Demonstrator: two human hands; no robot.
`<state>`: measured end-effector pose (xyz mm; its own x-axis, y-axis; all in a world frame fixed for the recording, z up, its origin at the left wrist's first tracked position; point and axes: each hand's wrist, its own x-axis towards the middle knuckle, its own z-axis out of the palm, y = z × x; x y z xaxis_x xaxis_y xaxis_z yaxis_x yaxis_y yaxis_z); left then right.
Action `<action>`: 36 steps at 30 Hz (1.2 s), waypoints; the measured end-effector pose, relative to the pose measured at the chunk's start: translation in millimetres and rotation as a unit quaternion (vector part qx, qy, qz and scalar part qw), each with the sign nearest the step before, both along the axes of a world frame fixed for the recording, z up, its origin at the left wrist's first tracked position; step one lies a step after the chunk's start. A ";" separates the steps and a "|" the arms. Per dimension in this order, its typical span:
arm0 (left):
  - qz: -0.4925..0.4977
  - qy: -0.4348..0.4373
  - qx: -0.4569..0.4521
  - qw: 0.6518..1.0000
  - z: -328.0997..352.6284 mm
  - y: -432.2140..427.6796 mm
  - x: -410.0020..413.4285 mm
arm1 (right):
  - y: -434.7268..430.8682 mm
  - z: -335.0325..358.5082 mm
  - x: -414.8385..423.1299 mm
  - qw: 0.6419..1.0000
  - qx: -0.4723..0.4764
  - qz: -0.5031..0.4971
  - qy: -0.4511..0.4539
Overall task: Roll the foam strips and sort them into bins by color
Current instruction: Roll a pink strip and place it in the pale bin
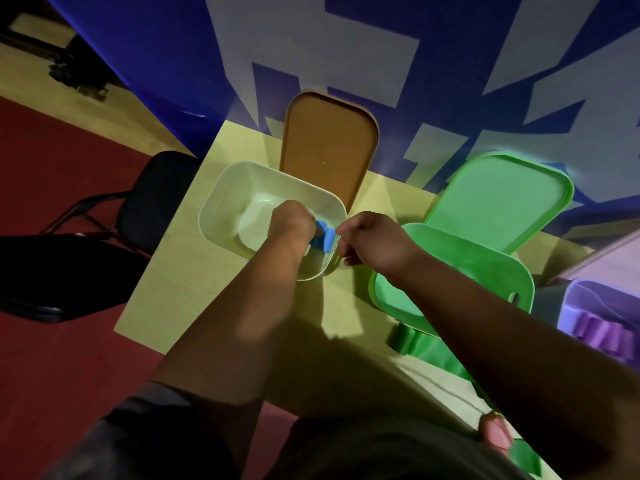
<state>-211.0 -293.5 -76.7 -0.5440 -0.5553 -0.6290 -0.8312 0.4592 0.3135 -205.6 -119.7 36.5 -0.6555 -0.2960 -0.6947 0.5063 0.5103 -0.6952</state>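
The job is only partly done. The purple bin on the right already has purple rolls in it. Green strips lie on the tabletop next to the green bin, and they look like they are not rolled yet. The white bin seems to have nothing in it, though the hands hide part of the inside.

The blue foam strip is held between both hands, right over the near corner of the white bin. It looks like the person is rolling it up or is about to drop it in.

Both arms reach forward from the body and meet over that bin. The left hand has its fingers curled around one side of the blue strip. The right hand is curled too and seems to pinch the other end with its fingertips. The backs of both hands face up.
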 end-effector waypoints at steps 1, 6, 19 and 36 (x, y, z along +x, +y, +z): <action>0.001 -0.001 0.006 1.000 1.3 -0.2 0.7 | 1.2 1.8 0.6 1.000 -0.006 -0.003 -0.007; 0.010 0.031 0.016 0.999 12.0 0.3 13.9 | 13.8 5.5 6.0 0.999 -0.028 -0.020 -0.007; 0.052 0.207 0.085 0.973 123.8 41.3 84.1 | 84.4 50.9 57.5 0.993 -0.077 -0.061 0.058; -0.087 0.089 0.191 0.974 107.6 260.6 200.4 | 243.1 3.9 148.0 0.986 -0.043 -0.130 0.093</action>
